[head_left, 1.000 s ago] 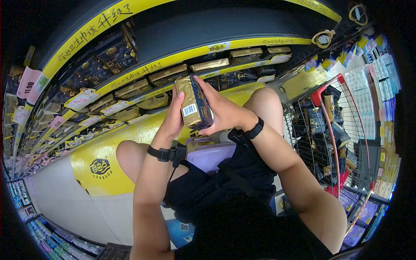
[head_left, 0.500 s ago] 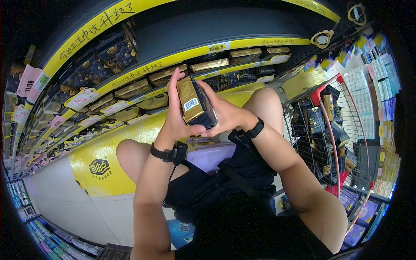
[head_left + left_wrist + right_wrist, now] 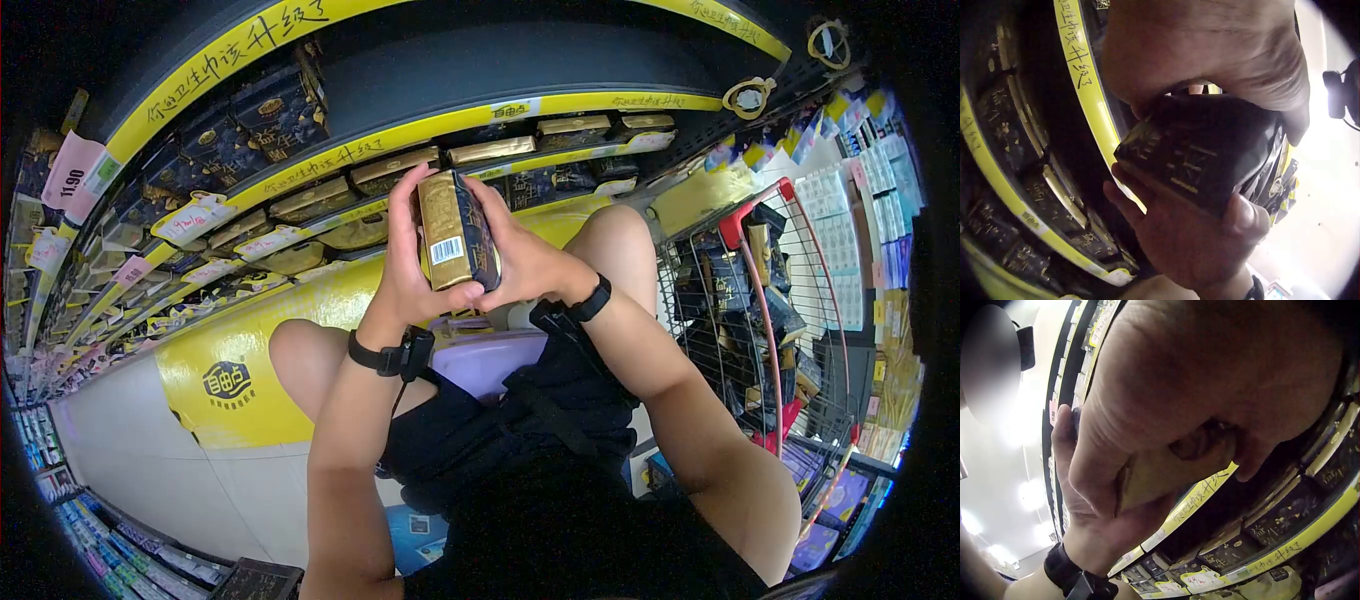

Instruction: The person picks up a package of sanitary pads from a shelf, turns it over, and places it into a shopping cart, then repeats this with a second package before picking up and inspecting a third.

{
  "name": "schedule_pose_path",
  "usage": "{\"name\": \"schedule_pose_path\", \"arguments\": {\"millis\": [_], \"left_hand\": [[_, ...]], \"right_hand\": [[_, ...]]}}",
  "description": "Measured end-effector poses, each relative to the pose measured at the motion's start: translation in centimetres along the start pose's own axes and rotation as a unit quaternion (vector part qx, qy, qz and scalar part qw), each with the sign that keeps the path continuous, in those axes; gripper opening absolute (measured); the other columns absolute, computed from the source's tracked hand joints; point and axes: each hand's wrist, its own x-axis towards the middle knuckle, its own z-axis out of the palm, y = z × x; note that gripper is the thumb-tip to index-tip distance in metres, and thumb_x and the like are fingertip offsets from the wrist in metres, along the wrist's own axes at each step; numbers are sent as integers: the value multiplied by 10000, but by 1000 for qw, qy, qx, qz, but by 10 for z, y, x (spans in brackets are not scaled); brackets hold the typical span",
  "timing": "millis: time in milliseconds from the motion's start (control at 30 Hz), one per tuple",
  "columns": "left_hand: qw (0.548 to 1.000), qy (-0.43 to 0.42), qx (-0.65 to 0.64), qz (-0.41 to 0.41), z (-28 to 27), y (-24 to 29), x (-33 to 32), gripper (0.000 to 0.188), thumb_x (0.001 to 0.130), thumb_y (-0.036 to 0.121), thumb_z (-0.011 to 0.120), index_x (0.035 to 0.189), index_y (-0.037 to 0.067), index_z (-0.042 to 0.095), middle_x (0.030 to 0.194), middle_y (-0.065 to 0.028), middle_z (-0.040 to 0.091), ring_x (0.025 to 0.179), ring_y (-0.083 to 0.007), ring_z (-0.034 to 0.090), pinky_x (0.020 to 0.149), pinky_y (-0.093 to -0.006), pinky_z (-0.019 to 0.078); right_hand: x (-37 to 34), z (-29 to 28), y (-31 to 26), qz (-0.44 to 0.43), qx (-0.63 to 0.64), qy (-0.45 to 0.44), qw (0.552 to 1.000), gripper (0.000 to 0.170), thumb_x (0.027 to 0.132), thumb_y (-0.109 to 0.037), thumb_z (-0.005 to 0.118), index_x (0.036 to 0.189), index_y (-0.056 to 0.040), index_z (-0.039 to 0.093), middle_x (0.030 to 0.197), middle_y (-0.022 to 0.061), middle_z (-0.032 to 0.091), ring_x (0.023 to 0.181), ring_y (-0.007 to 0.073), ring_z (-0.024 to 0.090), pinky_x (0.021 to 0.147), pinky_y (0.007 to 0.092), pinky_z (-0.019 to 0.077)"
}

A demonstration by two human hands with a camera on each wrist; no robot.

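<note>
Between my two hands is a black and gold pack of sanitary pads (image 3: 447, 230), its gold side with a white barcode label facing up in the head view. My left hand (image 3: 403, 250) holds its left side, fingers along it and thumb across the near end. The right hand (image 3: 520, 255) grips the opposite side, its thumb meeting the left thumb at the near end. In the left wrist view the dark printed face of the pack (image 3: 1191, 150) shows between both hands. The right wrist view has the pack mostly hidden behind the right hand (image 3: 1204, 381).
Shelves with yellow edge strips (image 3: 400, 140) carry rows of similar black and gold packs (image 3: 310, 203) in front of me. To the right stands a wire shopping cart (image 3: 770, 300) holding several packs. A lilac stool or basin (image 3: 490, 360) lies between my legs.
The left fingers have straightened and shifted along the pack's side, and the left thumb has come down to its near end. The pack has turned slightly upright between the hands.
</note>
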Motion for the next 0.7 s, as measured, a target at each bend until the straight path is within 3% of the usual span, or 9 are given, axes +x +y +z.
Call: {"name": "schedule_pose_path", "arguments": {"millis": [67,133,200,400,600,700], "left_hand": [[1000,-2,17,9,-1,-2,0,1283,610,563,871,1535,-6,186,1463,-206,362,1379,-325,381,1168,-432,281],[998,-4,45,31,-2,-6,-1,1261,602,518,892,1527,0,208,1456,-198,365,1357,-312,408,1120,-421,342],[994,-5,85,66,-4,-11,0,1221,588,446,917,1515,16,250,1423,-182,384,1294,-287,471,1014,-403,474],[980,-4,179,86,-4,-14,0,1166,585,438,915,1493,35,305,1458,-211,349,1346,-336,407,1005,-446,472],[982,21,178,65,-2,-22,-2,1098,607,419,896,1462,25,332,1431,-208,365,1327,-344,422,1019,-446,459],[981,20,169,97,-3,-28,1,1086,607,406,891,1457,18,336,1417,-208,378,1316,-344,431,1031,-440,451]], "right_hand": [[0,-1,1,-4,-33,5,999,1348,517,-286,913,1539,30,92,1381,294,382,1303,467,404,1131,480,342],[0,-2,1,-3,-48,10,999,1338,520,-283,907,1539,26,97,1377,297,386,1291,477,409,1124,486,349],[0,-4,0,-4,-64,14,998,1328,522,-275,901,1539,22,102,1376,299,390,1285,484,410,1121,492,353],[0,-7,-1,-1,-86,11,996,1290,534,-235,883,1544,8,118,1389,291,395,1287,492,405,1117,502,360],[1,-7,4,-2,-71,-4,997,1255,550,-227,872,1543,7,141,1398,291,393,1288,491,404,1115,500,363],[1,-6,5,-7,-67,-4,998,1253,554,-232,869,1545,7,140,1393,293,394,1287,488,406,1117,496,360]]}}
